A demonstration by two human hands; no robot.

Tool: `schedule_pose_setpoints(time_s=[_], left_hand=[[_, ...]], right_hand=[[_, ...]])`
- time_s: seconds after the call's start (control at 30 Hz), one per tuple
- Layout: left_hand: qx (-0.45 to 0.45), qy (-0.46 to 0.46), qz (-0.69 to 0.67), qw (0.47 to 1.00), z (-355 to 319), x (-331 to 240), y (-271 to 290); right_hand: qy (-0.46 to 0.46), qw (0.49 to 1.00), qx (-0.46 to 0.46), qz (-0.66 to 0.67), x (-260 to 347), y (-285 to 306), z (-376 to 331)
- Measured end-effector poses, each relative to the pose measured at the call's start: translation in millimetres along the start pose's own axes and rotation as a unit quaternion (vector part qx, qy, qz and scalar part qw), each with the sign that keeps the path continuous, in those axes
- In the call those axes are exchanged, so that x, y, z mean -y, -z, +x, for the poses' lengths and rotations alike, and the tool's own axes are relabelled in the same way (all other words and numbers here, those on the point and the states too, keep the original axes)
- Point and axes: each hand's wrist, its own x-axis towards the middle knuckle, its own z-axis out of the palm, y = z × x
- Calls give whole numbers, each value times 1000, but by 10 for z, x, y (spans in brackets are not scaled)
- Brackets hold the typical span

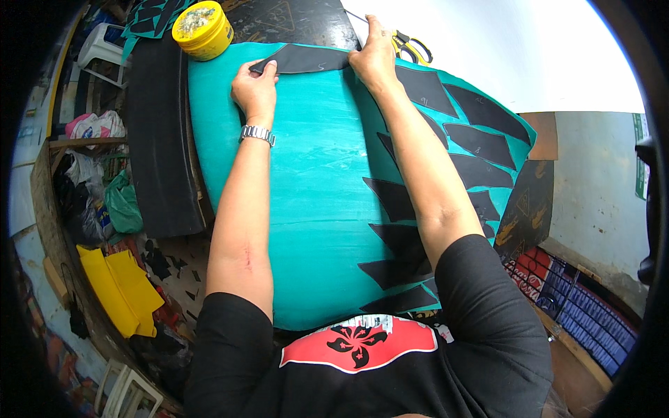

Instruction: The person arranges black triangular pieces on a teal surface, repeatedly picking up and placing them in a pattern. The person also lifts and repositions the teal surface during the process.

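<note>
A large teal sheet (313,160) covers the work surface before me. Along its far edge lies a curved black cut piece (310,60). The piece's left, pointed end is pinched in my left hand (254,89), fingers closed. My right hand (376,59) is at the piece's other end, thumb against it, and a thin dark stick (355,15) shows at its raised fingertips; what kind of tool it is, I cannot tell. Several black cut pieces (481,143) lie in rows on the sheet's right side, some partly hidden by my right arm. Yellow-and-black scissors (411,47) rest just right of that hand.
A yellow tub (203,31) with speckled material on its lid or top stands at the sheet's far left corner. A white sheet (516,56) spreads at far right. Left of the teal sheet is a long black slab (164,139); yellow material (122,292) lies lower down.
</note>
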Motion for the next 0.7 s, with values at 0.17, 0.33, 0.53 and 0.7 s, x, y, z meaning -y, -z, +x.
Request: schedule_pose_setpoints(time_s=[0.17, 0.33, 0.53, 0.7], left_hand=[[4, 19, 15, 1000, 47, -16, 10], [23, -72, 241, 968, 14, -275, 65], [64, -373, 371, 848, 0, -318, 166], [238, -381, 443, 776, -47, 31, 108]], right_hand=[[-29, 999, 17, -37, 127, -50, -34], [2, 989, 33, -143, 194, -45, -10], [180, 983, 24, -27, 412, -181, -352], [150, 976, 147, -59, 366, -294, -783]])
